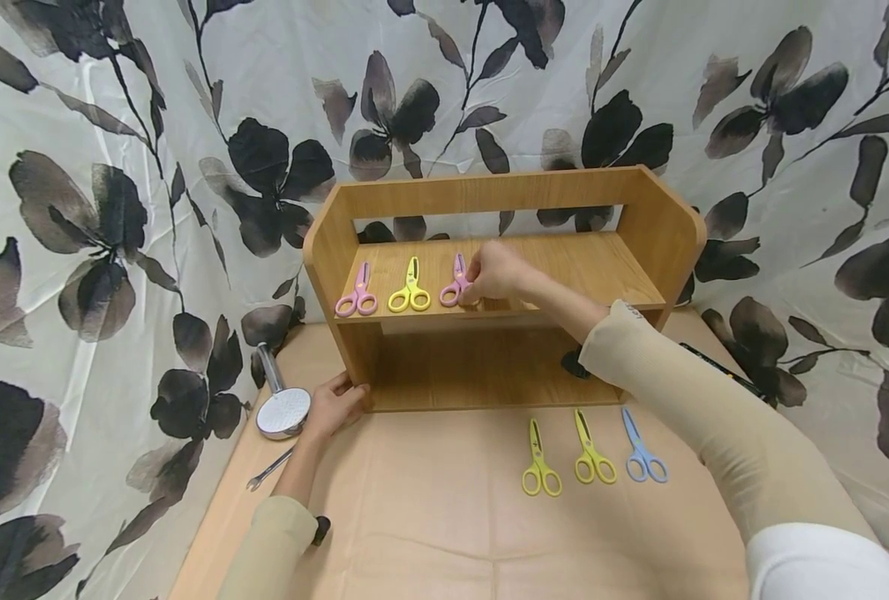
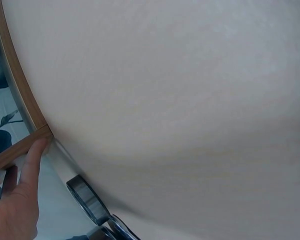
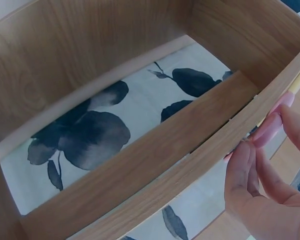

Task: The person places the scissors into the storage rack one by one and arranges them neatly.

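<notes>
A wooden shelf unit (image 1: 642, 212) stands on the brown table. Three small scissors lie in a row on its upper shelf: a pink pair (image 1: 356, 298), a yellow pair (image 1: 410, 292) and a second pink pair (image 1: 453, 285). My right hand (image 1: 476, 283) pinches the handle of that second pink pair (image 3: 271, 127), its fingertips (image 3: 240, 160) against the shelf's front edge. My left hand (image 1: 345, 393) rests with straight fingers (image 2: 36, 155) on the unit's lower left corner (image 2: 40, 132). Two yellow scissors (image 1: 540, 463) (image 1: 592, 455) and a blue pair (image 1: 642, 455) lie on the table in front.
A chrome shower head (image 1: 282, 410) (image 2: 87, 197) lies just left of my left hand, with a small wrench (image 1: 267, 471) nearer me. A dark flat object (image 1: 714, 365) lies at the table's right edge. Flower-print cloth hangs behind and at both sides.
</notes>
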A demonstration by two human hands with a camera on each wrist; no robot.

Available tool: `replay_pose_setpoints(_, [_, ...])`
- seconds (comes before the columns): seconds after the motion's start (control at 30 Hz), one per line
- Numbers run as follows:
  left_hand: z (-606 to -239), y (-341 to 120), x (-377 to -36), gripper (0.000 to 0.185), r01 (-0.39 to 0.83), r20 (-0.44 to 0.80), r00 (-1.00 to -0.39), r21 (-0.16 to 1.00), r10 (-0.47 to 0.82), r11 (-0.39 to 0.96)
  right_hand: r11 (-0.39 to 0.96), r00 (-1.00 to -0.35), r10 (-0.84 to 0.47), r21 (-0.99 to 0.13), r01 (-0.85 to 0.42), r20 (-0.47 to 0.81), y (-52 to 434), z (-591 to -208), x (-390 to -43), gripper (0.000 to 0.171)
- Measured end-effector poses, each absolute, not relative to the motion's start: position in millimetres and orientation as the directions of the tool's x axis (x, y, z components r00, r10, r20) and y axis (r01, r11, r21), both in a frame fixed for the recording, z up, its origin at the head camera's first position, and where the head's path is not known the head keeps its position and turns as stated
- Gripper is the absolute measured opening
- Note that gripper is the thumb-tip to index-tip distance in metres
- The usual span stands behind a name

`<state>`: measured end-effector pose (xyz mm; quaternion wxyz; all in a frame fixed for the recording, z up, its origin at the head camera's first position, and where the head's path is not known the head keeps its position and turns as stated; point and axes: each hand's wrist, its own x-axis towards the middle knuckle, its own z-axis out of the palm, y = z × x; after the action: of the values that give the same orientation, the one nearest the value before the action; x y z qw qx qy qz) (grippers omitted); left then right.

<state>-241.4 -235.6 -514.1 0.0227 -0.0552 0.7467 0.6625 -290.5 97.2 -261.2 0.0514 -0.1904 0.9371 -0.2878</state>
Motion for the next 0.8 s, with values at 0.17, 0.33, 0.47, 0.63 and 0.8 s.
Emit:
replay_pose_setpoints(0.17, [-515.8, -237.0, -242.6, 0.062, -0.117, -0.112, -0.993, 0.984, -0.044, 0.137, 0.778, -0.927, -0.376, -0.541, -0.321, 0.01, 96.5, -262.0, -290.2, 0.025])
replay_pose_setpoints(0.33, [-517.7, -238.4, -245.1, 0.062, -0.12, -0.114, -0.992, 0.984, -0.049, 0.134, 0.786, -0.923, -0.384, -0.526, -0.326, -0.002, 93.7, -261.6, -289.0, 0.025])
replay_pose_setpoints(0.47, [-517.7, -238.9, -244.8, 0.063, -0.117, -0.113, -0.993, 0.984, -0.043, 0.134, 0.799, -0.928, -0.373, -0.513, -0.313, -0.016, 91.7, -261.3, -287.5, 0.03])
replay_pose_setpoints(0.63, [-516.8, -238.9, -243.8, 0.064, -0.117, -0.113, -0.993, 0.985, -0.035, 0.126, 0.809, -0.931, -0.365, -0.501, -0.308, -0.016, 91.5, -262.8, -287.2, 0.029])
replay_pose_setpoints(0.8, [-515.3, -238.3, -242.0, 0.063, -0.113, -0.109, -0.993, 0.986, -0.036, 0.126, 0.811, -0.935, -0.353, -0.503, -0.3, -0.011, 92.6, -263.0, -284.7, 0.039])
